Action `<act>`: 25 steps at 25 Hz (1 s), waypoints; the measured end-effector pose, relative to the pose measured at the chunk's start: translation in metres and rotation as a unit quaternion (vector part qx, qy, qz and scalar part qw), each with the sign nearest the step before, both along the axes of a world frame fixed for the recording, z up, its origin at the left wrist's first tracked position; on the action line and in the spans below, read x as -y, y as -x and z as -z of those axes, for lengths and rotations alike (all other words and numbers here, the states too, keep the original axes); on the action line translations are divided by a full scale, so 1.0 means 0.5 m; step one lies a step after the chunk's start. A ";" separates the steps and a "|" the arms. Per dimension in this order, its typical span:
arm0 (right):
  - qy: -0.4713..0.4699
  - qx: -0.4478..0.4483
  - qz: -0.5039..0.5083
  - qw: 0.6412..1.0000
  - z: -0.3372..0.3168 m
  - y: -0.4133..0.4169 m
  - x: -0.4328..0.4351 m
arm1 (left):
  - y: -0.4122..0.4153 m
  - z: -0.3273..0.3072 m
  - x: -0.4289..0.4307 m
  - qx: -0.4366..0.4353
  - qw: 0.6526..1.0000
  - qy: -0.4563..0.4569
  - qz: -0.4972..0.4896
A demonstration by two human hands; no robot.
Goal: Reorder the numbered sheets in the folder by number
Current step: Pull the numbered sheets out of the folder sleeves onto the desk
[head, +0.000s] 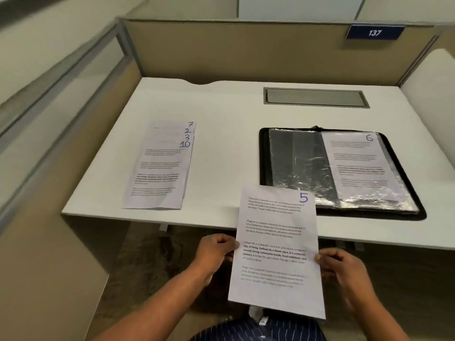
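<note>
I hold the sheet numbered 5 in front of the desk's near edge, its top overlapping the desk. My left hand pinches its left edge and my right hand grips its right edge. A black folder lies open on the right of the desk, with empty clear sleeves on its left side and the sheet numbered 6 in the right sleeve. On the left of the desk lies a fanned stack of loose sheets showing the numbers 7, 2, 3 and 10.
The white desk has a grey cable hatch at the back right. Beige partition walls enclose it on three sides, with a blue plate reading 137 at the top right.
</note>
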State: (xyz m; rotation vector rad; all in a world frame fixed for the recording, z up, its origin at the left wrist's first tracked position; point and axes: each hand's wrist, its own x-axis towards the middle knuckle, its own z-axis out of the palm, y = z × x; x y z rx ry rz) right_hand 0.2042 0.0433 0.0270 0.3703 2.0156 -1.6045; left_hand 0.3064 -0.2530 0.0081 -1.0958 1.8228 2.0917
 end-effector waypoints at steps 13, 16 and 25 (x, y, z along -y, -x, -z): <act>0.073 0.003 -0.140 0.987 0.072 0.205 0.470 | 0.033 -0.026 0.382 0.005 0.978 0.028 -0.207; 0.070 0.007 -0.149 0.986 0.078 0.219 0.571 | 0.045 -0.022 0.464 0.016 0.968 0.031 -0.247; -0.021 -0.014 -0.129 0.991 0.115 0.151 0.790 | 0.036 0.030 0.701 0.073 0.971 0.071 -0.217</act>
